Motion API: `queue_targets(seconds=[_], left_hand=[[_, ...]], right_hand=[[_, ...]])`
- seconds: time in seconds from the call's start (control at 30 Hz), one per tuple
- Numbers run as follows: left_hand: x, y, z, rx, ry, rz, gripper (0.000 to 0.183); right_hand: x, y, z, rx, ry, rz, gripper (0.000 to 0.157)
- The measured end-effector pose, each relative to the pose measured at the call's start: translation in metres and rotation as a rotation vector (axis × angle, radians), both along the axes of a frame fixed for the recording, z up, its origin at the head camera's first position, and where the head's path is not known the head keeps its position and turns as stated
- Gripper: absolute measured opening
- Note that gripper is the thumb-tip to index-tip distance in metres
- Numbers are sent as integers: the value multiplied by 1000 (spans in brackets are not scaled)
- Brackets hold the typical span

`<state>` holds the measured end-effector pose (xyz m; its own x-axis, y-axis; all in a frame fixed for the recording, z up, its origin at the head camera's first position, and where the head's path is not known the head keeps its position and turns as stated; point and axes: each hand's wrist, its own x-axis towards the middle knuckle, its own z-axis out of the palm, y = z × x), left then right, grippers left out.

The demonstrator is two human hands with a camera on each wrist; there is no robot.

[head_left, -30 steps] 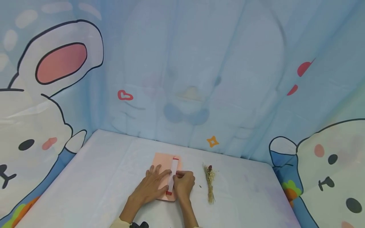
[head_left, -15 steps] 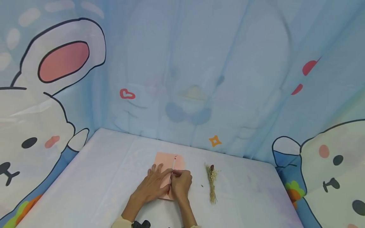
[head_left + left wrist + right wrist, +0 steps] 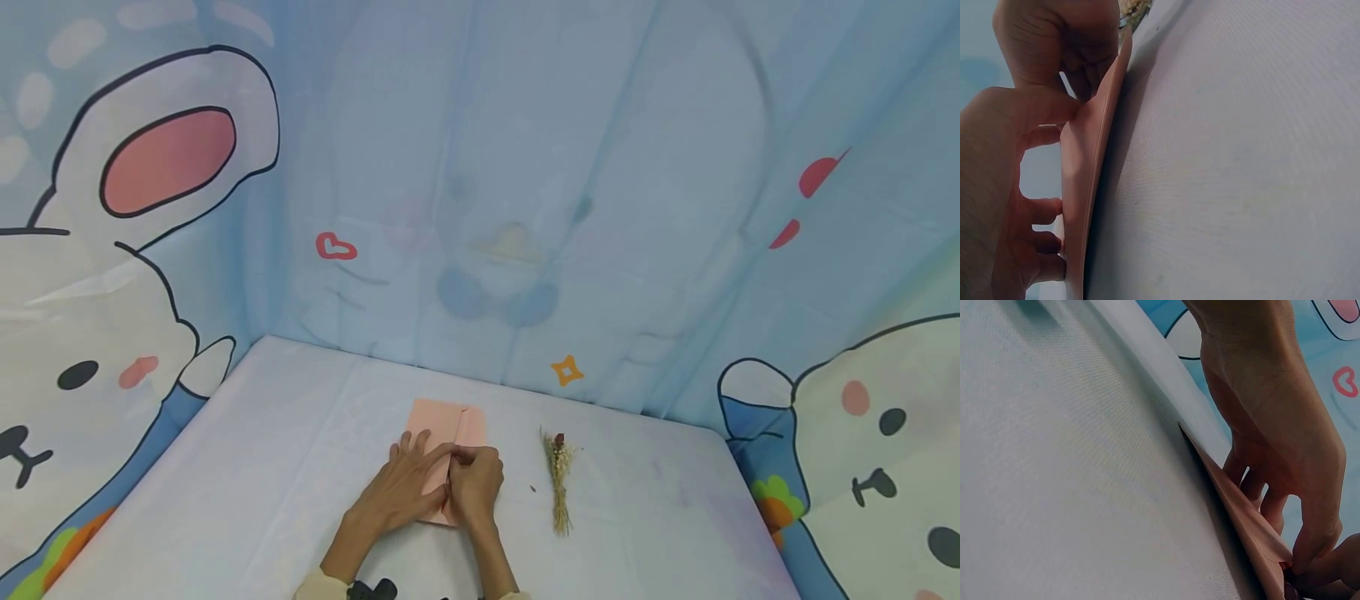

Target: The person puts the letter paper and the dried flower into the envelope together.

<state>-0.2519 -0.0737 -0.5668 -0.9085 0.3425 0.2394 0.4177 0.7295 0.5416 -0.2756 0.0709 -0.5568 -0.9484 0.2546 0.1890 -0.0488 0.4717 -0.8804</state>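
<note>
A folded pink paper, envelope-like (image 3: 435, 414), lies on the table with a raised crease along its right part. My left hand (image 3: 400, 487) rests on its left side, fingers spread, thumb and forefinger beside the crease. At the crease my right hand (image 3: 477, 485) pinches the paper's flap (image 3: 472, 427) between thumb and fingers. The left wrist view shows the paper (image 3: 1082, 187) edge-on, its near edge lifted off the cloth. In the right wrist view, a lifted corner of the paper (image 3: 1254, 525) meets the fingertips of both hands. The pinched spot is partly hidden by my fingers.
A small bunch of dried flowers (image 3: 558, 483) lies right of my right hand, with a tiny dark bit (image 3: 533, 489) beside it. White cloth (image 3: 637, 500) covers the table. A blue cartoon curtain (image 3: 420, 167) hangs behind it. A black object (image 3: 372, 590) shows at the bottom edge.
The white strip with red ends on the paper narrowed and is now out of sight as the right hand folded the flap leftward. The left hand stays in place on the paper.
</note>
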Motion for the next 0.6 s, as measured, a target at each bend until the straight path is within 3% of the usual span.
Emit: queue_targets(seconds=[0.27, 0.47, 0.6], left_hand=[[-2, 6, 0, 19, -70, -10, 58], [1, 6, 1, 6, -52, 0, 57], [3, 2, 1, 15, -40, 3, 55]], right_hand=[[-1, 9, 2, 17, -30, 11, 13], [4, 16, 5, -29, -25, 48, 14], [7, 27, 10, -25, 31, -6, 11]])
